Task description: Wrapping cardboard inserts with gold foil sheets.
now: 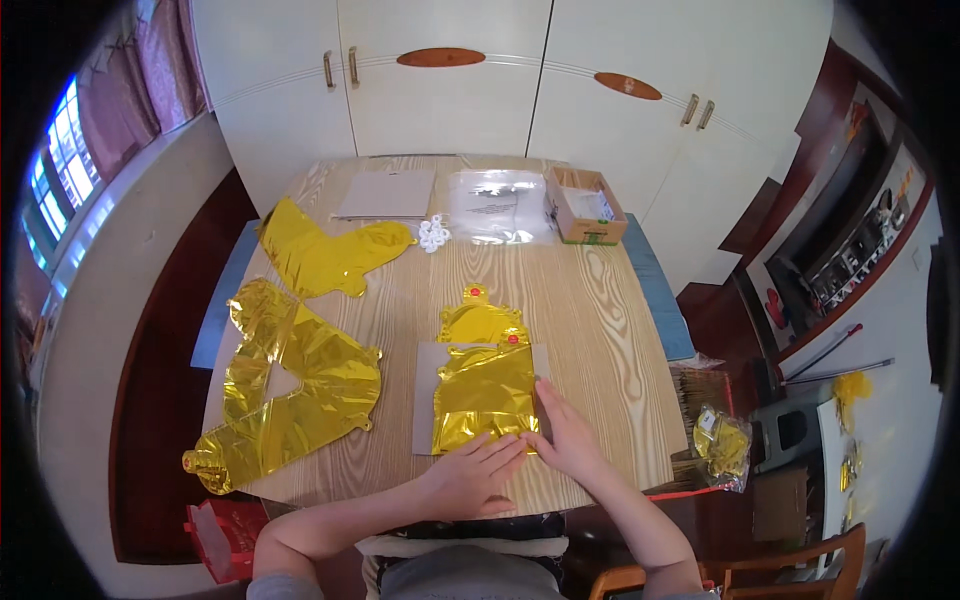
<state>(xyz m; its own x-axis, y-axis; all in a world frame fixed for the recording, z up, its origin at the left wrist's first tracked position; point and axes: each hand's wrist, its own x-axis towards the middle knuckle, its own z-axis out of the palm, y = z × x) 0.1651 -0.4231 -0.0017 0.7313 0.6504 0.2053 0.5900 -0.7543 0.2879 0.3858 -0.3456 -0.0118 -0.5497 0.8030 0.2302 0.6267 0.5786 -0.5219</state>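
Your left hand (470, 478) and right hand (565, 432) press flat, fingers open, gripping nothing, on the folded gold foil balloon (484, 395) at 6 o'clock. Open brown cardboard box (585, 206), 1 o'clock, holds white packets.

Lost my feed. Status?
Left hand and right hand flat on folded gold foil balloon, over grey card. Nothing in the way.

Both forearms enter from the lower edge and converge toward centre. Left hand (470, 478): palm down, flat, fingers extended and pointing right toward the other hand. Right hand (562, 435): palm down, fingers stretched forward and slightly left. Fingertips nearly meet. Neither hand is gripping.
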